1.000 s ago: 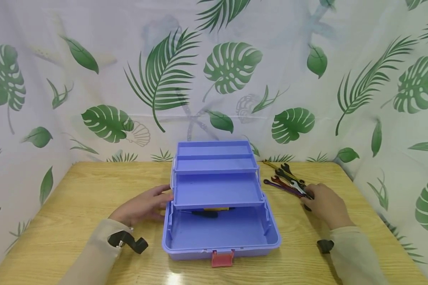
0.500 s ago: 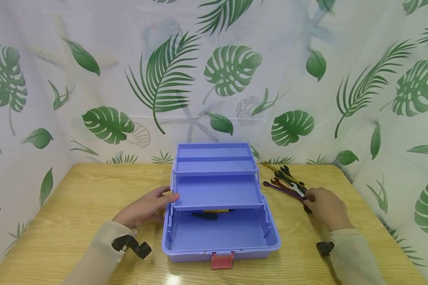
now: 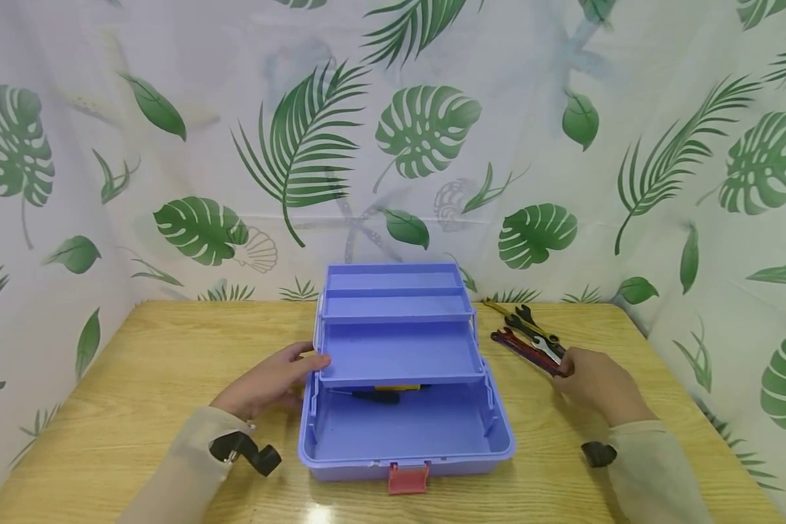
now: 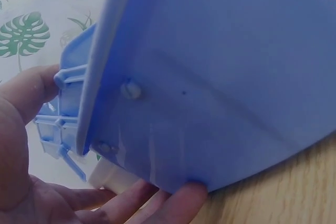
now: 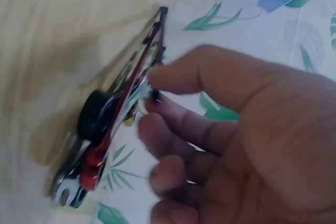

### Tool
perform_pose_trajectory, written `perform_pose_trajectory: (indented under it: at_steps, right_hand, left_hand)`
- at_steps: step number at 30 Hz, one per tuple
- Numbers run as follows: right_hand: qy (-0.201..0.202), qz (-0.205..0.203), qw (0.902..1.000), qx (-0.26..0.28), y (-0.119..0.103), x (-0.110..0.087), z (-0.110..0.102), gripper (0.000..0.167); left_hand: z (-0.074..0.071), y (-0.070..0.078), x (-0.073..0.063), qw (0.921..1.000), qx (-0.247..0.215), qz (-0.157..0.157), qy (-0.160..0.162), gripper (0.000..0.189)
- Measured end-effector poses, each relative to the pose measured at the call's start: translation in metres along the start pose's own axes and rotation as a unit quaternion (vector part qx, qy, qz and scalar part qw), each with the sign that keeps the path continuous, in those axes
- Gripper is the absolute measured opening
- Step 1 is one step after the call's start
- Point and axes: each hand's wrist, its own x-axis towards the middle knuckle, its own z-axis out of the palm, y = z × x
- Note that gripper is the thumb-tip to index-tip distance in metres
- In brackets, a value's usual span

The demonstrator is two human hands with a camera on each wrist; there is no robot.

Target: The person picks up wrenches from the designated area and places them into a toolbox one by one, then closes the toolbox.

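A lilac toolbox stands with its cantilever trays raised. My left hand holds it by its left side. The thumb lies at the lower tray's corner, and the other fingers press the outer wall, seen in the left wrist view. To the right, my right hand pinches the near ends of several wrenches, including a red wrench. A silver wrench lies beside them at the fingertips. How many wrenches the pinch takes in, I cannot tell. Inside the box, a black-handled screwdriver lies under the trays.
Behind the pinched wrenches, a yellow wrench and black wrenches lie towards the table's back edge. A red latch hangs at the box's front. A leaf-patterned cloth hangs behind the wooden table.
The red and purple wrenches have drawn together and shifted right at my right hand. My left thumb has moved onto the tray corner since the first frame; the toolbox stays in place.
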Motion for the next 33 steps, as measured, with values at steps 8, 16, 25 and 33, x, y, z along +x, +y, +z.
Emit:
perform_pose_trajectory:
  at_steps: [8,16,25,33]
  right_hand:
    - [-0.049,0.0,0.9986,0.016,-0.012,-0.006,0.005,0.016]
    - [-0.074,0.005,0.9972,0.006,-0.02,-0.007,0.012,0.018]
    - [-0.066,0.013,0.9977,0.003,-0.018,-0.007,0.012,0.015]
    - [-0.05,0.013,0.9986,-0.009,-0.02,-0.003,0.013,0.02]
  left_hand:
    - [0.003,0.001,-0.003,0.9999,-0.005,0.011,0.008,0.079]
    - [0.001,0.0,-0.002,0.9996,-0.018,0.022,0.008,0.075]
    - [0.001,0.001,0.0,0.9997,-0.002,0.022,0.012,0.074]
    - [0.001,0.001,-0.001,0.9995,-0.013,0.029,0.002,0.074]
